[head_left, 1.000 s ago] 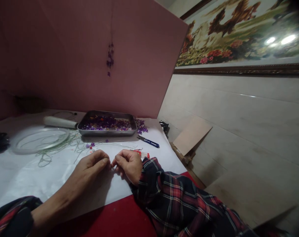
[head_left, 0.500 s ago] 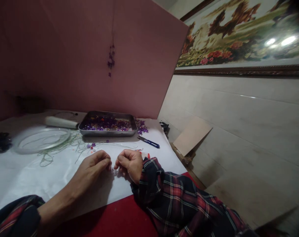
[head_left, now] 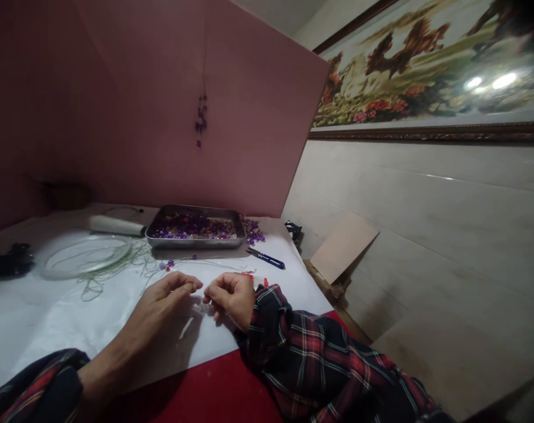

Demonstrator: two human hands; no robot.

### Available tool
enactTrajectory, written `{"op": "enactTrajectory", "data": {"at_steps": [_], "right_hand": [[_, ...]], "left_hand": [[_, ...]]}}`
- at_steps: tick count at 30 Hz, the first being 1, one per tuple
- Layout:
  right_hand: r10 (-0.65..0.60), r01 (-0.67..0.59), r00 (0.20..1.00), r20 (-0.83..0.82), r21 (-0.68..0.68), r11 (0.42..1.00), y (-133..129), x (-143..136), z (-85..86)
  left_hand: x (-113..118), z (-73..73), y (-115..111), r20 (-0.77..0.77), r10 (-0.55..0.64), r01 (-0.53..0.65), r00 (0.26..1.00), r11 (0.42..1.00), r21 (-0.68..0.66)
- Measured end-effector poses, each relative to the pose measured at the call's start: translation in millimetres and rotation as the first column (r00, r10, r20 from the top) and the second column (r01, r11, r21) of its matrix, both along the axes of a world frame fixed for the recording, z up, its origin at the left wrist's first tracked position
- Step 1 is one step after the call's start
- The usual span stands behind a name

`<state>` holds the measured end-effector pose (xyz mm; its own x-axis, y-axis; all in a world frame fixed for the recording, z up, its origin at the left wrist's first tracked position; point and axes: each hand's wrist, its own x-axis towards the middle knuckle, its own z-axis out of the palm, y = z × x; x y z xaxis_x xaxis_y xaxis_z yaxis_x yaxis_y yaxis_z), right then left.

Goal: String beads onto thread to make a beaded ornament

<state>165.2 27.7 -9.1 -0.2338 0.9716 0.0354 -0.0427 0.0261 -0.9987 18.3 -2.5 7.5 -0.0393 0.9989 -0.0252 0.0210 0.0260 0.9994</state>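
My left hand (head_left: 170, 296) is closed in a pinch, thumb against the fingertips. Just right of it, my right hand (head_left: 232, 298) pinches too, with its fingertips a short gap from the left ones. What either pinch holds is too small to make out. Below and between the fingertips is a small cluster of clear, bead-like pieces (head_left: 200, 307), partly hidden by the right fingers. Beyond the hands lie a few loose purple beads (head_left: 170, 263) and thin green thread (head_left: 137, 252). Blue-handled thread snips (head_left: 267, 258) rest on the white sheet.
A metal tray (head_left: 196, 242) of purple beads stands at the back, with more beads (head_left: 254, 230) beside it. To the left are a clear ring-shaped coil (head_left: 84, 258) and a white cone (head_left: 117, 225). A beaded strand (head_left: 200, 123) hangs on the pink panel.
The view has shifted slightly, so the tray and beads sit a little lower and further right. My fingertips have come slightly closer together, both hands still pinching.
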Motion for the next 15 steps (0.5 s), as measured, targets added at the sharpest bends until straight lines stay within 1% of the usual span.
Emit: {"op": "enactTrajectory", "data": {"at_steps": [2, 5, 6, 8, 11, 13, 15], "right_hand": [[-0.018, 0.018, 1.0, -0.007, -0.015, 1.0, -0.5, -2.3, -0.5], [-0.044, 0.043, 0.999, -0.012, -0.032, 0.999, -1.4, -5.0, -2.8], [-0.057, 0.057, 0.998, -0.008, -0.021, 0.998, -2.1, -5.6, -3.5], [-0.092, 0.091, 0.996, 0.011, 0.038, 0.995, -4.2, -6.2, -4.4], [-0.125, 0.114, 0.99, 0.07, 0.146, 0.983, -7.5, -5.4, -3.3], [-0.108, 0.092, 0.99, 0.09, 0.163, 0.982, -8.4, -3.9, -1.9], [-0.081, 0.069, 0.994, 0.077, 0.147, 0.987, -7.9, -2.5, -0.6]], "left_hand": [[-2.0, -0.3, 1.0, -0.035, 0.024, -0.023, 0.999, 0.999, 0.04], [-2.1, -0.1, 1.0, -0.197, 0.053, -0.012, 0.979, 0.978, 0.207], [-1.4, 0.1, 0.6, -0.249, 0.061, 0.006, 0.967, 0.966, 0.26], [0.4, 0.1, -0.4, -0.307, 0.058, 0.045, 0.95, 0.946, 0.32], [2.2, -1.6, -1.4, -0.302, 0.013, 0.096, 0.953, 0.935, 0.343], [1.7, -4.3, -0.6, -0.259, -0.02, 0.105, 0.966, 0.942, 0.319], [-0.2, -8.0, 1.8, -0.247, 0.001, 0.079, 0.969, 0.946, 0.315]]}}
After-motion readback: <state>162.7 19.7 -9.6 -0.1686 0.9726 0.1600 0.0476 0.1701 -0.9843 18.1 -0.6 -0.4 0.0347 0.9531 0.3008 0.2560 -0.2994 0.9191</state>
